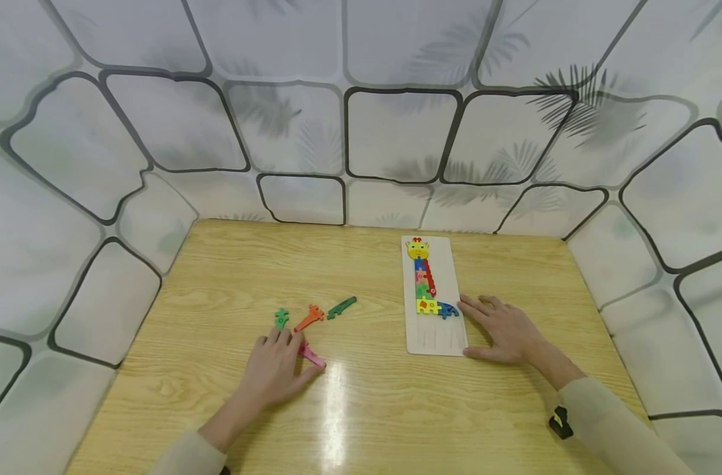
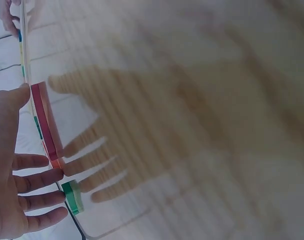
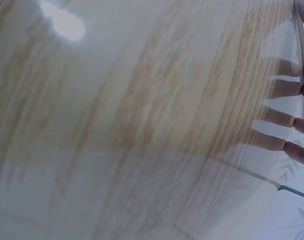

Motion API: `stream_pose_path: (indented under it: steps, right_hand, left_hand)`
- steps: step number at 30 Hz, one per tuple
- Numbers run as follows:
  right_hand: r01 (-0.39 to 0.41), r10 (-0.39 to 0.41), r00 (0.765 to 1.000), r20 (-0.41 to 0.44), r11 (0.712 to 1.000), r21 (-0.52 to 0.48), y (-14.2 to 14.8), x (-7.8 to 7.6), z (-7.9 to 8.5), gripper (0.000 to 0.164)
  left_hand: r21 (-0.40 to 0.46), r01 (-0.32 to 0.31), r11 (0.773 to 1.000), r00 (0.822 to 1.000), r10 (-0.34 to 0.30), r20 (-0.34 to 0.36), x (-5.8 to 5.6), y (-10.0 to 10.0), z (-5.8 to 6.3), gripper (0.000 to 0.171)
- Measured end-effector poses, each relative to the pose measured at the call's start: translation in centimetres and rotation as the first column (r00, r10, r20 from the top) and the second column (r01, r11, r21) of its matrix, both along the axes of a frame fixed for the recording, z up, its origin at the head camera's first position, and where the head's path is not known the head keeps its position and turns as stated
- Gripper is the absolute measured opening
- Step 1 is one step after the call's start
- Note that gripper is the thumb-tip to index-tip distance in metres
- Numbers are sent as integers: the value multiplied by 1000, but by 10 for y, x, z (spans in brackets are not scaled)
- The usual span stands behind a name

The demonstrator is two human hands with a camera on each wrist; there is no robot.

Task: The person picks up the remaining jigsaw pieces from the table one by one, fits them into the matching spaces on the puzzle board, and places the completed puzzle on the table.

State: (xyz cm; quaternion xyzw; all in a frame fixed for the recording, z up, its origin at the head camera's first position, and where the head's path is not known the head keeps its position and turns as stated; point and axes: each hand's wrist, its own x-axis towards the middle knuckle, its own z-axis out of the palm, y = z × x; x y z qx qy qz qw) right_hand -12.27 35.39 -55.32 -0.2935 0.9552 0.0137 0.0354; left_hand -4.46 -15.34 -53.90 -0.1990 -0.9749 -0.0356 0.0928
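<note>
On the wooden table lies a pale giraffe puzzle board (image 1: 434,340), partly filled with a yellow giraffe head (image 1: 418,249) and several coloured jigsaw pieces down the neck and body. My right hand (image 1: 503,331) rests at the board's right edge, fingertips beside the blue piece (image 1: 447,310). Further left, my left hand (image 1: 273,369) reaches over loose pieces, its fingers extended and spread. Under and beside it is a pink puzzle piece (image 1: 312,355), partly hidden in the head view. Just past the fingertips lies a green piece (image 1: 281,317). The left wrist view shows the pink piece (image 2: 44,120) between thumb and fingers, not gripped.
An orange piece (image 1: 310,318) and a dark green piece (image 1: 341,307) lie between the left hand and the board. A stone-patterned wall covering (image 1: 402,135) borders the table (image 1: 366,422) at the back and sides. Light glares on the tabletop near the front.
</note>
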Motion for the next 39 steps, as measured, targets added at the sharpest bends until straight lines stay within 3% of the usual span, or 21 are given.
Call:
stream_pose_path:
  steps: [13, 30, 39]
  right_hand:
    - [4, -4, 1000, 5, 1000, 0, 0, 0, 0, 102]
    - [0, 0, 1000, -7, 1000, -5, 0, 0, 0, 102]
    - [0, 0, 1000, -3, 1000, -10, 0, 1, 0, 102]
  left_hand:
    - [-13, -11, 1000, 1000, 11, 8, 10, 0, 0, 69]
    - [-13, 7, 1000, 999, -7, -53, 11, 8, -2, 70]
    - [-31, -15, 999, 999, 15, -29, 10, 9, -2, 71]
